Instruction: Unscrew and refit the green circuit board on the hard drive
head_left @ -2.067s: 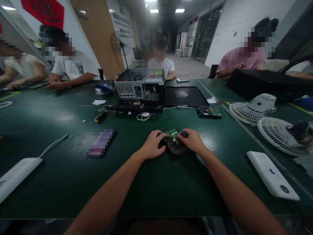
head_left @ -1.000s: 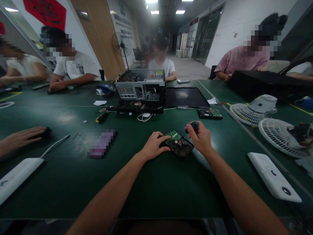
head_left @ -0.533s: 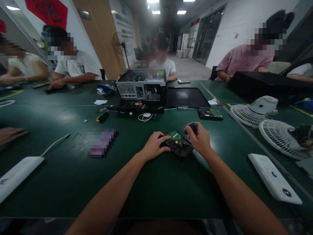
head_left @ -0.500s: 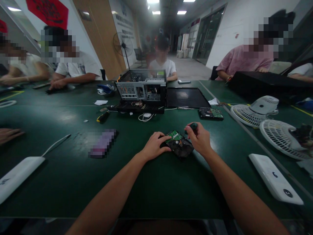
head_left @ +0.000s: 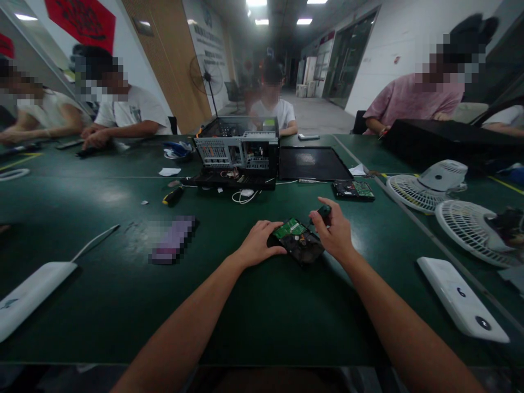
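A hard drive with a green circuit board facing up lies on the green table in front of me. My left hand grips its left edge, thumb at the near side and fingers at the far side. In my right hand is a screwdriver with a dark green handle, held between thumb and fingers at the drive's right side. The index finger is raised off the handle. The screwdriver's tip is too small to make out against the drive.
An opened computer case stands ahead, beside its black side panel. A second hard drive lies ahead on the right. Around them are a yellow-black screwdriver, a purple phone-like slab, white fan parts and white devices. Several people sit around the table.
My right index finger has lifted from the screwdriver handle. The fingers of my left hand have drawn back slightly from over the circuit board. At the far left, another person's hand has mostly left view.
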Demonstrator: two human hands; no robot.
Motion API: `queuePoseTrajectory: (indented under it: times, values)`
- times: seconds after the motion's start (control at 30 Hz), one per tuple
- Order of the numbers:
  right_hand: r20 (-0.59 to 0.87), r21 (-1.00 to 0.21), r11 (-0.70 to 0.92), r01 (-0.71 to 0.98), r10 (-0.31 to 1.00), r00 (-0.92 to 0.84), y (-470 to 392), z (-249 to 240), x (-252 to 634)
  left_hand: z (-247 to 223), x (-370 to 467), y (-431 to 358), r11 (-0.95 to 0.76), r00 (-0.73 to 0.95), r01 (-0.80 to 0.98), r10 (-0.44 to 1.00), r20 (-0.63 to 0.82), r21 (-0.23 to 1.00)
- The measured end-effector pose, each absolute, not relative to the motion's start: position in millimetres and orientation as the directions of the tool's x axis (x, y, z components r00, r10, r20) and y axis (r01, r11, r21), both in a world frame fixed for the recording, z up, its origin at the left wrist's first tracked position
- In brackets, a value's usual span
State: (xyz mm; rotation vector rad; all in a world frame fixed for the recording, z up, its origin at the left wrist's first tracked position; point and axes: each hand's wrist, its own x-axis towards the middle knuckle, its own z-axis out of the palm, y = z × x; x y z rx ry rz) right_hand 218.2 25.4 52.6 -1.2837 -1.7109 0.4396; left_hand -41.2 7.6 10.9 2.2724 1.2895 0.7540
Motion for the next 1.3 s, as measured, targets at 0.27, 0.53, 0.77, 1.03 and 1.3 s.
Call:
queuePoseTrajectory:
  times: [0.27, 0.53, 0.77, 1.03, 1.3]
  values:
    - [0.466, -0.762, 0.468, 0.448, 0.876, -0.122, 22, 59, 218, -2, -41, 18, -0.407, 0.261, 0.677, 0.912, 0.317, 0.613]
    - [0.376, -0.894, 0.396, 0.210, 0.918, -0.128, 22, 64, 218, -9, -42, 21, -0.406, 0.243, 0.695, 0.909, 0.339, 0.593]
    - [0.189, -0.981, 0.172, -0.091, 0.955, -0.228, 28, 66, 222, -13, -43, 24, -0.422, 0.247, 0.700, 0.900, 0.360, 0.576]
    - [0.102, -0.981, 0.059, -0.185, 0.968, -0.231, 31, 65, 223, -12, -43, 22, -0.424, 0.247, 0.700, 0.899, 0.361, 0.575]
    - [0.125, -0.978, 0.077, -0.196, 0.962, -0.243, 33, 66, 224, -11, -42, 22, -0.420, 0.247, 0.702, 0.901, 0.357, 0.576]
